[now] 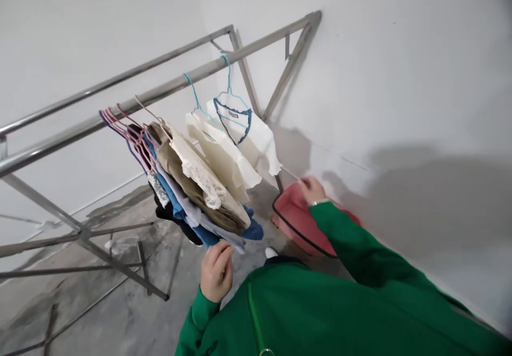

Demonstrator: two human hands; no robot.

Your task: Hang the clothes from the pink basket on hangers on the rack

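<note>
My left hand (216, 271) was closed on the hems of the bunch of hangered clothes (196, 196) at 7 o'clock; my right hand (312, 190) gripped the red basin (294, 222) rim at 4 o'clock. Two white garments (244, 137) already hung spaced along the steel rack rail (160, 92); the bunch wasn't spread out yet.

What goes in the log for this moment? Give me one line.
left hand: at the bunched clothes on hangers | right hand: on the rim of a red basket | rack: steel rail carrying the hangers
</note>
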